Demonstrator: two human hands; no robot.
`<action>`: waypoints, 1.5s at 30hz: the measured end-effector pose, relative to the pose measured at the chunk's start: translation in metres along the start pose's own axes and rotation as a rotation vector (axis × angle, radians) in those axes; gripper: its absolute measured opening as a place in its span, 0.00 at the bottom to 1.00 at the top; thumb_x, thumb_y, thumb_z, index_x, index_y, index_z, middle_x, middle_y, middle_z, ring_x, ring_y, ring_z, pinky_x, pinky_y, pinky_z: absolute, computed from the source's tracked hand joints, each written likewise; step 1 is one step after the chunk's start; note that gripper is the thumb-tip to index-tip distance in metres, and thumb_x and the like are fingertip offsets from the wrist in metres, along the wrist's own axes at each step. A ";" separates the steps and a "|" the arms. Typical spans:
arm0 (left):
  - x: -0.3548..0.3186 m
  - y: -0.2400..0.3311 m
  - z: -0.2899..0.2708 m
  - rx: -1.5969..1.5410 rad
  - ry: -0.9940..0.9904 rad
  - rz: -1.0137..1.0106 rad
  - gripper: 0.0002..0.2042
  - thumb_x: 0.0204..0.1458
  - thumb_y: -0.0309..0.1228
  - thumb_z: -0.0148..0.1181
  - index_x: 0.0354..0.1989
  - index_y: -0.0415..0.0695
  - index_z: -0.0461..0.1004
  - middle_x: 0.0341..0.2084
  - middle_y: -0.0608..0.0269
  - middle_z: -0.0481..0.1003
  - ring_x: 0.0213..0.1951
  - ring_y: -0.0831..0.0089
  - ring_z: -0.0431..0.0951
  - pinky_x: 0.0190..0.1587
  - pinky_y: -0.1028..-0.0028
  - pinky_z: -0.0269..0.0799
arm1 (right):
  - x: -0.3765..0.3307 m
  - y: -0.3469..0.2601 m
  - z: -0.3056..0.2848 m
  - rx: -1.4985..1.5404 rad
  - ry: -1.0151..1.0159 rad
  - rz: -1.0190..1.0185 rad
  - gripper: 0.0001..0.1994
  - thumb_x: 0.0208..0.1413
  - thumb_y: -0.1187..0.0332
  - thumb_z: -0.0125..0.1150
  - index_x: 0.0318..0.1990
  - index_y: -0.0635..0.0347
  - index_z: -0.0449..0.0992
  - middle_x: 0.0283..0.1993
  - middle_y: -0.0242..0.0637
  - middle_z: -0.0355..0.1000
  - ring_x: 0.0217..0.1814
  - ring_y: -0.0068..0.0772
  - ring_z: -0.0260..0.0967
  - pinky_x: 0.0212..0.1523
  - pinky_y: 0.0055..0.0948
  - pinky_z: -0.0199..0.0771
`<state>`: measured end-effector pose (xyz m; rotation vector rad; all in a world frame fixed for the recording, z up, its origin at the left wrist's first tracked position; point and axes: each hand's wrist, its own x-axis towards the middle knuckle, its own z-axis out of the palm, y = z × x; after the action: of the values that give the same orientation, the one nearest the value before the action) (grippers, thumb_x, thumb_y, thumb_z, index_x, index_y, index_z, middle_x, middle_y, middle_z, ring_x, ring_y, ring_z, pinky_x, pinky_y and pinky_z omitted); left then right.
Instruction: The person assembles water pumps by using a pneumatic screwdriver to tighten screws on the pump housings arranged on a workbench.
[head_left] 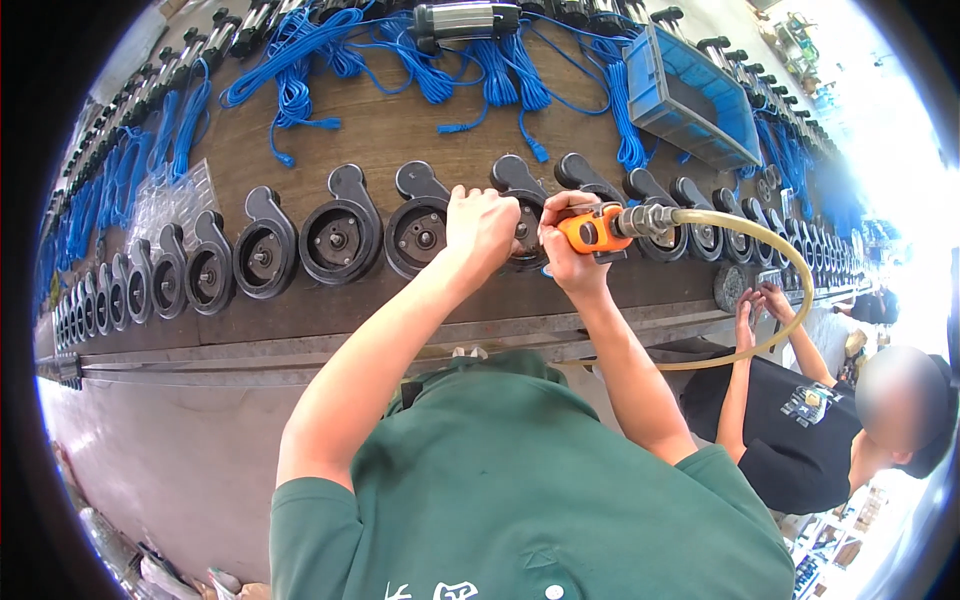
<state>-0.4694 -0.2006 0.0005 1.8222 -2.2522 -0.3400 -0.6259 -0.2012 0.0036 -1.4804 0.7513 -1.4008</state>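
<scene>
My right hand [574,258] is closed around an orange air tool [590,232]. A metal coupling [645,219] joins the tool to a yellowish air hose [790,252], which loops to the right and back toward my body. Just left of it, my left hand [482,230] has its fingers curled closed at the round opening of a black pump housing [518,178]. What those fingertips hold, if anything, is hidden. The tool's working end is also hidden by my right fingers. To the left, another black housing [425,232] shows a shaft in its middle.
Similar black housings [342,235] stand in a long row along the brown bench [400,130]. Behind lie bundled blue cables [295,90], a metal cylinder [467,20] and a blue crate [690,95]. At right, a co-worker in black [790,420] works with both hands near the bench edge.
</scene>
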 end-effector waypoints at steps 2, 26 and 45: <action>-0.001 0.001 -0.006 -0.026 -0.056 -0.028 0.14 0.39 0.38 0.76 0.29 0.44 0.81 0.36 0.53 0.80 0.45 0.58 0.79 0.49 0.60 0.69 | 0.002 -0.003 -0.001 0.016 -0.011 0.026 0.13 0.49 0.83 0.60 0.44 0.65 0.73 0.37 0.34 0.73 0.38 0.21 0.73 0.41 0.22 0.74; -0.046 0.044 0.057 -1.609 0.089 -0.850 0.15 0.63 0.36 0.54 0.39 0.34 0.63 0.27 0.55 0.73 0.25 0.67 0.79 0.26 0.69 0.78 | 0.050 0.018 0.006 0.116 0.073 -0.019 0.13 0.50 0.84 0.55 0.45 0.65 0.70 0.35 0.37 0.72 0.31 0.25 0.71 0.34 0.24 0.75; -0.043 0.051 0.057 -1.579 0.202 -0.894 0.12 0.57 0.30 0.51 0.42 0.34 0.74 0.25 0.53 0.78 0.22 0.68 0.79 0.26 0.66 0.76 | 0.053 0.021 0.015 0.084 0.006 -0.004 0.12 0.47 0.84 0.60 0.40 0.64 0.72 0.34 0.35 0.74 0.33 0.21 0.73 0.34 0.22 0.75</action>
<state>-0.5254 -0.1458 -0.0388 1.4661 -0.3358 -1.4049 -0.5997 -0.2535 0.0073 -1.4142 0.6858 -1.4235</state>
